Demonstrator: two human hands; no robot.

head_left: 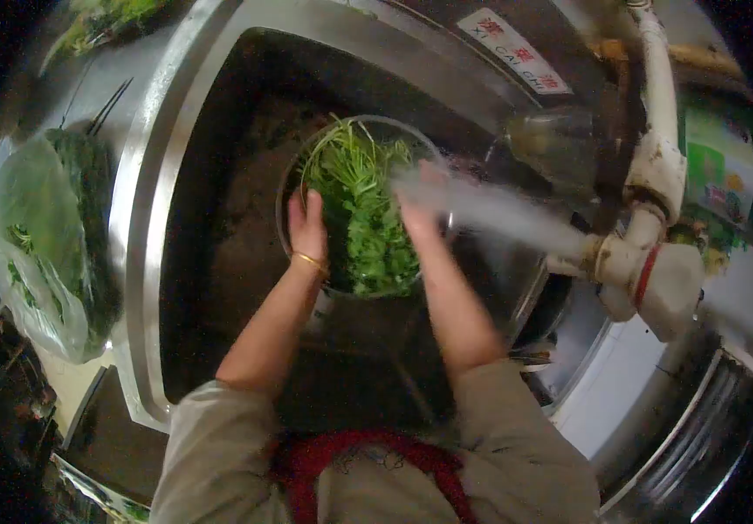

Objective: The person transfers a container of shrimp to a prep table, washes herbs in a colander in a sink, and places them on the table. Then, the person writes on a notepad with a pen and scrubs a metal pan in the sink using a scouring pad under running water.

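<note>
A bunch of leafy green herbs [367,205], with pale stems at the far end, lies in a round basin [374,119] inside the dark sink. My left hand [308,229] is at the left side of the greens, thumb and fingers stretched out and apart. A yellow bangle [311,260] circles that wrist. On the other side my right hand [420,210] is against the greens, its fingers blurred behind falling water. The water stream [481,205] pours from the tap [599,258] at the right onto the right hand and the stems.
On the left ledge, outside the metal sink rim [145,192], sits a plastic bag of greens [49,236]. More greens [101,22] lie at the top left. White pipework [656,166] stands at the right, near a sign [513,51] on the sink's back edge.
</note>
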